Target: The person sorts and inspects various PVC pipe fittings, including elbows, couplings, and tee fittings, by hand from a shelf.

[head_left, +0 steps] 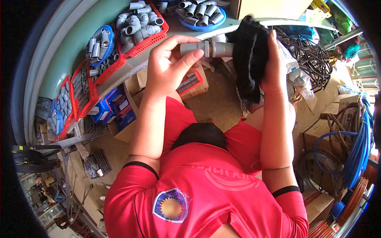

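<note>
My left hand [168, 59] is closed on a grey plastic pipe fitting [194, 49], pinching its near end between thumb and fingers. A short branch sticks up from the fitting, so it looks like a tee. Its far end runs to a bunched black cloth [251, 59], which hides that end. My right hand [274, 65] grips the cloth from the right side, its thumb or a fingertip pointing up; most of its fingers are behind the cloth. Both hands are raised above my knees.
Ahead and left, a shelf carries red baskets [149, 36] and blue baskets [204, 27] of grey fittings. Blue boxes [115, 106] sit below. Dark bent rods [307, 51] lie at front right. Coiled blue hose [359, 150] and cardboard boxes [323, 133] stand at right.
</note>
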Motion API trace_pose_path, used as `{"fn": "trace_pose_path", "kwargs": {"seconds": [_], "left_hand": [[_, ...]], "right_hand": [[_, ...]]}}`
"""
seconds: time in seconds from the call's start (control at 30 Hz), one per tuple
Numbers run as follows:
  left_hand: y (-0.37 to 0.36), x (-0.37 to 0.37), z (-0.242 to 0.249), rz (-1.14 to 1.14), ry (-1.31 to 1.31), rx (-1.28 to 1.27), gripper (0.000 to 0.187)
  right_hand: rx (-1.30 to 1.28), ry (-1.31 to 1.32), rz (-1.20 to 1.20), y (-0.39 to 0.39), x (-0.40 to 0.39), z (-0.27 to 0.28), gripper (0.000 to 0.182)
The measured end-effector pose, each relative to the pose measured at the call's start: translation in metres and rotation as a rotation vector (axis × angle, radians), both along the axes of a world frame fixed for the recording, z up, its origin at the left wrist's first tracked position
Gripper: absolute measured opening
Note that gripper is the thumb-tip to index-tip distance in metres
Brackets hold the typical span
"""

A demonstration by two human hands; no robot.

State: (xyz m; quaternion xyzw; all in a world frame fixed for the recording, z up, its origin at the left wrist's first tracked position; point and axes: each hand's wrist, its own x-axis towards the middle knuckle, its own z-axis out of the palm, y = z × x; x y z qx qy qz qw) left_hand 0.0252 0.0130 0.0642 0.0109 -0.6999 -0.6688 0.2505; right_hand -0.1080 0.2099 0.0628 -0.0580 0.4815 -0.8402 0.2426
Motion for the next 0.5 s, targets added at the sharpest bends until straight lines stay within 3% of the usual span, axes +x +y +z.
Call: {"fn": "trace_pose_path", "kwargs": {"seconds": [0.17, 0.2, 0.3, 0.37, 0.43, 0.47, 0.5], "left_hand": [[-0.001, -0.007, -0.009, 0.096, 0.137, 0.236, 0.026], [-0.002, -0.008, -0.01, 0.12, 0.127, 0.295, 0.025], [0.0, -0.009, -0.013, 0.056, 0.136, 0.615, 0.023], [0.008, -0.012, -0.014, 0.006, 0.093, 0.704, 0.021], [0.015, -0.015, -0.019, -0.072, 0.112, 0.738, 0.023], [0.019, -0.016, -0.018, -0.073, 0.107, 0.699, 0.023], [0.023, -0.018, -0.017, -0.074, 0.102, 0.66, 0.024]], "right_hand": [[-0.395, -0.162, 0.222, 0.012, -0.002, 0.007, 0.06], [-0.389, -0.247, 0.293, 0.013, 0.001, 0.011, 0.057], [-0.038, -0.278, 0.291, 0.015, 0.007, 0.011, 0.051], [-0.047, 0.221, 0.401, 0.006, 0.009, 0.009, 0.041], [0.031, 0.435, 0.467, 0.0, 0.011, 0.012, 0.058], [-0.031, 0.307, 0.572, 0.007, 0.017, 0.018, 0.082], [-0.056, 0.288, 0.678, 0.007, 0.018, 0.019, 0.091]]}}
